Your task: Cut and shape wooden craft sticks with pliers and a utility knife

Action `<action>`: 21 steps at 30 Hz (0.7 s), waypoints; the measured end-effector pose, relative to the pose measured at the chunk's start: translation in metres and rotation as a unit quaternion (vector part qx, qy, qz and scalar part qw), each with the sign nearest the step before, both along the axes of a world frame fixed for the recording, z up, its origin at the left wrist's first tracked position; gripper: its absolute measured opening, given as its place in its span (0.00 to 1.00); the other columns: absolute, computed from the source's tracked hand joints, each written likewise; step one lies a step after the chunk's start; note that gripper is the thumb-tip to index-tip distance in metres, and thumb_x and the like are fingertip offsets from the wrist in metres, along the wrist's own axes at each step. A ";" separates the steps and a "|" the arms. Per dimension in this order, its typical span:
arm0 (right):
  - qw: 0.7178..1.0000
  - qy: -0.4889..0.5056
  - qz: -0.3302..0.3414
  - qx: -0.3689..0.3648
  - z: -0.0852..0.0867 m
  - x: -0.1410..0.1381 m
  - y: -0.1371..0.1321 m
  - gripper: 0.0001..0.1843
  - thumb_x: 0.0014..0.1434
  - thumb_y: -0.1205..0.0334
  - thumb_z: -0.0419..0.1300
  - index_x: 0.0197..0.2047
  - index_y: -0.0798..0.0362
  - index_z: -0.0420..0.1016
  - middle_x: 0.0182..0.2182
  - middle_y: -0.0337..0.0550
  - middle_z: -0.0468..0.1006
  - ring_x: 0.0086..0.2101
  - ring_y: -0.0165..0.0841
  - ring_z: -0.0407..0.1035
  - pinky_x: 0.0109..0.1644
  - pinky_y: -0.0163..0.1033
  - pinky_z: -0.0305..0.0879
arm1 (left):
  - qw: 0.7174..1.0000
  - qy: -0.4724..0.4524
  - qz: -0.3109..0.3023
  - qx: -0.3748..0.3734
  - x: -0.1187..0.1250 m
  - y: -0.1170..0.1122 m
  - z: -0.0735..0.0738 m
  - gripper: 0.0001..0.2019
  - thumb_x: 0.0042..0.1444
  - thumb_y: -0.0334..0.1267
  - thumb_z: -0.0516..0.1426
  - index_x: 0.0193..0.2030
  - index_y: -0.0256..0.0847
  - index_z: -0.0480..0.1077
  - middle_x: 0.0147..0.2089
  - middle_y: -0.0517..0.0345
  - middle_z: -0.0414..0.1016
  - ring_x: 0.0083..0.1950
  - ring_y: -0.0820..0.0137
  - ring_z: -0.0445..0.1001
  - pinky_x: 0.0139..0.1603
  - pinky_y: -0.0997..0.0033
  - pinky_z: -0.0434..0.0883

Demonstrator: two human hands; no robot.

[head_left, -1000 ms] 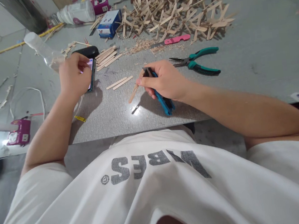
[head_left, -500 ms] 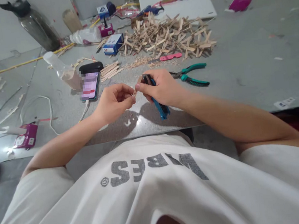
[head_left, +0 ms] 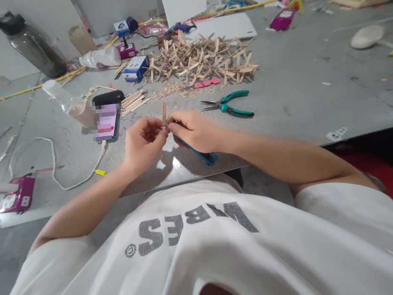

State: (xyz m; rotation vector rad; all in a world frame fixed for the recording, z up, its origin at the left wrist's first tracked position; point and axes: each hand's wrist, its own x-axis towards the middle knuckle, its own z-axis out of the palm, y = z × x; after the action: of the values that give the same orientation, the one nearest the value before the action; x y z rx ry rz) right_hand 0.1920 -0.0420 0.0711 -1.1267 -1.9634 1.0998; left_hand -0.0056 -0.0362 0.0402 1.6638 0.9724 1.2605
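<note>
Over the table's near edge my left hand point(head_left: 143, 141) pinches a small wooden craft stick point(head_left: 164, 112), which stands nearly upright between the fingertips. My right hand point(head_left: 197, 129) is wrapped round a blue-and-black hand tool point(head_left: 205, 158). The tool's lower end sticks out below the palm; its upper end is mostly hidden by the fingers, so its kind is unclear. The right fingertips meet the left ones at the stick's lower part. Needle-nose pliers point(head_left: 237, 110) with green-and-black handles lie spread just beyond my right hand.
Behind the hands spreads a heap of joined craft sticks point(head_left: 203, 56), with a pink-handled blade point(head_left: 207, 83) before it. Loose sticks point(head_left: 133, 101), a charging phone point(head_left: 111, 121) and a tilted clear bottle point(head_left: 73, 107) are on the left. A white spoon-like object point(head_left: 367, 37) lies far right.
The view has swung to the right. The stick now points up from between my fingers, and my right hand has turned the blue tool lower and more slanted, closer against my left hand.
</note>
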 end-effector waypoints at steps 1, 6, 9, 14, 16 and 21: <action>1.000 -0.009 0.001 0.005 -0.001 0.000 0.000 0.14 0.80 0.67 0.56 0.38 0.48 0.69 0.23 0.33 0.74 0.25 0.29 0.67 0.35 0.38 0.61 | 1.000 -0.004 0.000 0.001 -0.001 0.001 -0.003 0.11 0.53 0.39 0.70 0.39 0.41 0.75 0.27 0.66 0.76 0.24 0.78 0.72 0.25 0.78 0.71; 0.999 -0.035 0.013 0.037 -0.004 0.002 0.000 0.10 0.79 0.65 0.54 0.43 0.50 0.71 0.26 0.34 0.74 0.29 0.31 0.68 0.38 0.39 0.59 | 1.000 -0.013 0.014 0.014 -0.002 0.004 -0.010 0.13 0.53 0.40 0.72 0.42 0.40 0.77 0.28 0.65 0.77 0.24 0.78 0.73 0.25 0.79 0.72; 0.997 -0.046 0.012 0.053 -0.005 0.004 -0.002 0.09 0.79 0.63 0.54 0.43 0.50 0.70 0.26 0.36 0.74 0.30 0.32 0.67 0.39 0.40 0.58 | 1.000 -0.016 0.011 0.019 -0.001 0.003 -0.014 0.14 0.55 0.41 0.72 0.44 0.41 0.77 0.28 0.64 0.78 0.25 0.77 0.73 0.26 0.78 0.72; 0.996 -0.071 0.007 0.051 -0.004 0.005 -0.005 0.10 0.79 0.61 0.54 0.42 0.49 0.70 0.27 0.38 0.75 0.30 0.33 0.66 0.38 0.41 0.56 | 0.999 -0.007 0.020 0.044 -0.001 0.001 -0.018 0.11 0.56 0.39 0.70 0.44 0.41 0.78 0.30 0.63 0.80 0.26 0.78 0.75 0.28 0.79 0.73; 0.996 -0.077 0.005 0.049 -0.003 0.005 -0.006 0.10 0.79 0.62 0.54 0.42 0.49 0.69 0.27 0.38 0.75 0.30 0.33 0.66 0.38 0.41 0.55 | 0.998 0.000 0.024 0.061 -0.001 0.001 -0.019 0.10 0.56 0.39 0.69 0.44 0.40 0.78 0.30 0.62 0.81 0.26 0.79 0.75 0.28 0.80 0.73; 0.996 -0.079 0.002 0.035 -0.001 0.003 -0.007 0.11 0.79 0.64 0.53 0.41 0.49 0.67 0.28 0.39 0.74 0.31 0.34 0.66 0.39 0.42 0.55 | 0.993 0.029 0.024 0.108 -0.003 0.004 -0.026 0.09 0.60 0.39 0.68 0.45 0.40 0.79 0.32 0.60 0.83 0.29 0.77 0.79 0.31 0.80 0.74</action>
State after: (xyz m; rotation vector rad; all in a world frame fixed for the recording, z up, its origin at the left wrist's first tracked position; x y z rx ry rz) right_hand 0.1955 -0.0489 0.0699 -1.2054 -2.1076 0.9623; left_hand -0.0083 -0.0326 0.0141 1.8613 0.9436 1.3971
